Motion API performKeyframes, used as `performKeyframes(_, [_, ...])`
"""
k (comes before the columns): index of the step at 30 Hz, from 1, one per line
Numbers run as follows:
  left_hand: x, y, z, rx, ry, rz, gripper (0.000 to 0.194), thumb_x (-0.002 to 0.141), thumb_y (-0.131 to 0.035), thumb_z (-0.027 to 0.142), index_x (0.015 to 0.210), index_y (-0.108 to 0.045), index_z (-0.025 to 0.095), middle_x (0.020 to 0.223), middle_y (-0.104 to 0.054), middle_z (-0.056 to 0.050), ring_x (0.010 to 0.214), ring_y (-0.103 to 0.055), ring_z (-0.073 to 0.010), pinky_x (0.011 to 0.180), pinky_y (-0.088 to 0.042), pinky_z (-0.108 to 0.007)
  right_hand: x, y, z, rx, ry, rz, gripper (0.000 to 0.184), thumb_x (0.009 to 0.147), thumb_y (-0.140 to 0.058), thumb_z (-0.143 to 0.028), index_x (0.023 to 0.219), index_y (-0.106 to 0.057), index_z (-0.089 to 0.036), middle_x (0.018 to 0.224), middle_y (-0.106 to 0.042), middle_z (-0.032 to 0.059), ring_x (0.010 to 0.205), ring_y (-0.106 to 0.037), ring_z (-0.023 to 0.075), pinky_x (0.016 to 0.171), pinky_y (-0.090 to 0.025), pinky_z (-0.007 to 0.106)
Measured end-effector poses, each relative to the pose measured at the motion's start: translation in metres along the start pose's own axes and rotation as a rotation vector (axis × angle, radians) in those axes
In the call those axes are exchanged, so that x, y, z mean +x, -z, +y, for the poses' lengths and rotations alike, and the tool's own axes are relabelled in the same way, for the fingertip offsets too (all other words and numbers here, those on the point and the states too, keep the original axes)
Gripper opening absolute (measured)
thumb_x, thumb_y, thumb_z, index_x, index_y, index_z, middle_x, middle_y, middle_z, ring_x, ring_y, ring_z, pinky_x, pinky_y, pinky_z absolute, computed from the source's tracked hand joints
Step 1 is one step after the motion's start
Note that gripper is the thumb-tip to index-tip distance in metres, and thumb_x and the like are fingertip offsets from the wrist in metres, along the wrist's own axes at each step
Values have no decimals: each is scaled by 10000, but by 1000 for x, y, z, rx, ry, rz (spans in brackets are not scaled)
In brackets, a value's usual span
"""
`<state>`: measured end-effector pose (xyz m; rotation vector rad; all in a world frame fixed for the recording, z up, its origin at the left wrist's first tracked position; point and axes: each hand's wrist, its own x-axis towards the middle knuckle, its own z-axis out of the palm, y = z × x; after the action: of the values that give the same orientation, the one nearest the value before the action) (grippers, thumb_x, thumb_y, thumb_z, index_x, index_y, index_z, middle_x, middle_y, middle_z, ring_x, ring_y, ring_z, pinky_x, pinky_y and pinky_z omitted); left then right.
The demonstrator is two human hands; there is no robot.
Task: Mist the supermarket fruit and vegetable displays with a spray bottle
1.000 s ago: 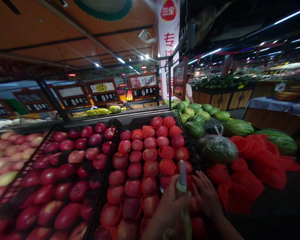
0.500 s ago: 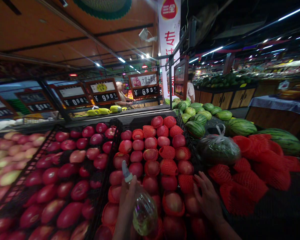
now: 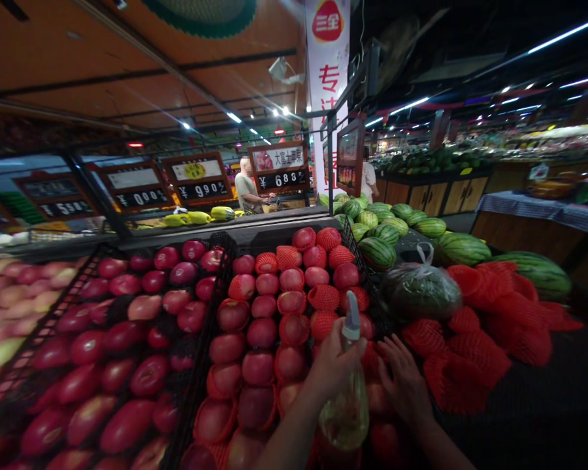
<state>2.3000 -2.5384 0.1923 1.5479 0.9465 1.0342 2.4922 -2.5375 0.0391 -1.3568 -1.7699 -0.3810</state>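
My left hand [image 3: 330,365] is wrapped round the neck of a clear spray bottle [image 3: 345,421] with a grey-white nozzle and pale yellowish liquid inside. The bottle stands upright over the right columns of red apples [image 3: 291,329], several of them in red foam nets. At the right edge of this black crate, my right hand [image 3: 406,375] has its fingers stretched out and apart, over or against the apples there. Whether its fingertips touch an apple cannot be made out. The apples beneath the bottle and both hands are partly hidden.
Left of this crate stands another crate of dark red apples [image 3: 115,356], with paler apples [image 3: 14,303] beyond. To the right lie a bagged melon [image 3: 419,294], loose red foam nets [image 3: 470,365] and watermelons [image 3: 463,249]. Price signs [image 3: 279,166] line the back rail. A person [image 3: 247,186] stands behind it.
My left hand has carried the spray bottle rightward across the apples, close to my right hand. My right hand stays by the crate's right edge. The view has shifted slightly.
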Motion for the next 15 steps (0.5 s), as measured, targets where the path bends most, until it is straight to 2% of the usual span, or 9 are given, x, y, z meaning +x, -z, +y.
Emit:
performKeyframes(2, [4,0,-2,21,-14,30,353,878,-588,480,1070,-534,188,921,-563,-4,833,-504,-138,792,-426,-266,0,0,0,3,1,0,294,971,-435,-245,1236,-554,-197,1286,-634,126,1314,-517,297,1011,-526,521])
performKeyframes(4, [3,12,-5,29,3,117,377,875,-574,515,1066,-525,194,901,-568,-6,813,-521,-142,773,-441,-270,0,1,0,13,-5,2,297,969,-441,-252,1237,-557,-201,1283,-637,122,1313,-518,299,1006,-530,519])
performKeyframes(6, [-4,33,-8,14,59,239,411,863,-568,554,1070,-510,203,850,-565,3,760,-542,-146,728,-459,-277,1,2,-2,28,-13,1,300,967,-447,-257,1241,-560,-212,1262,-652,106,1313,-518,298,1003,-534,513])
performKeyframes(9, [-22,76,-12,-12,150,449,459,839,-574,605,1074,-501,217,800,-583,13,699,-584,-162,679,-487,-299,1,3,-4,36,-26,-15,303,967,-454,-265,1249,-556,-224,1228,-672,83,1320,-512,299,1006,-534,504])
performKeyframes(13, [-44,130,-14,-34,200,782,488,809,-607,621,1078,-511,225,837,-611,1,756,-636,-196,697,-514,-325,1,2,-7,25,-27,-17,298,969,-461,-270,1251,-544,-221,1215,-675,80,1306,-522,299,997,-542,489])
performKeyframes(15, [-47,146,-11,23,186,838,500,808,-609,613,1103,-518,219,829,-611,8,754,-632,-190,711,-512,-321,1,2,-8,22,-24,-14,297,973,-461,-279,1251,-537,-209,1210,-673,85,1303,-521,300,987,-549,484])
